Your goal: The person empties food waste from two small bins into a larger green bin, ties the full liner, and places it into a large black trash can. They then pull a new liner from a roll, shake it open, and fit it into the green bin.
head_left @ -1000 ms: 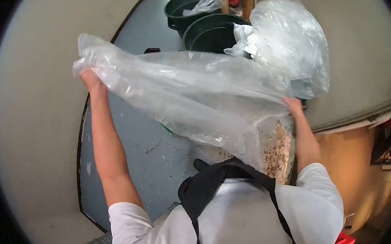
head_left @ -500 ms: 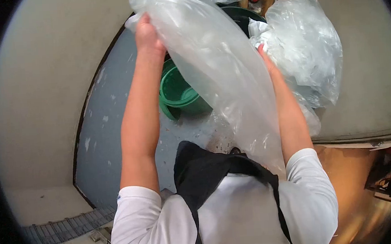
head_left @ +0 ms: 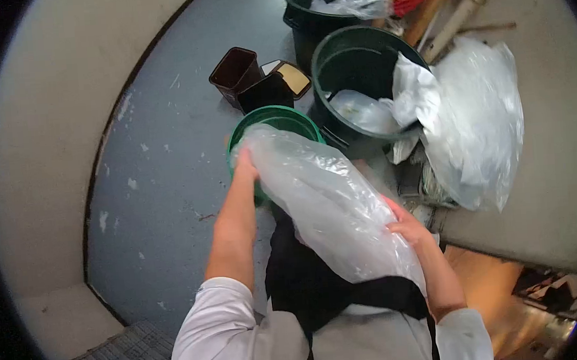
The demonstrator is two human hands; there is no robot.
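A large clear plastic bag (head_left: 324, 204) stretches at a slant between my two hands, in front of my body. My left hand (head_left: 246, 164) is closed on its far left end, just over the rim of a green bucket (head_left: 313, 130). Lower and to the right, my right hand (head_left: 407, 225) grips the bag's side, with thumb and fingers on the film. The bag covers most of the bucket's opening, so I cannot see inside.
Two dark green bins, a near one (head_left: 323, 57) and a far one (head_left: 302, 35), hold crumpled plastic. Another bulky clear bag (head_left: 475, 127) leans at the right wall. Brown containers (head_left: 234, 73) stand behind the bucket. Wooden poles (head_left: 437, 6) lean at the back.
Both hands have come down and closer to my body, bringing the plastic bag from high in front to over the green bucket. The bins and brown containers now show behind it.
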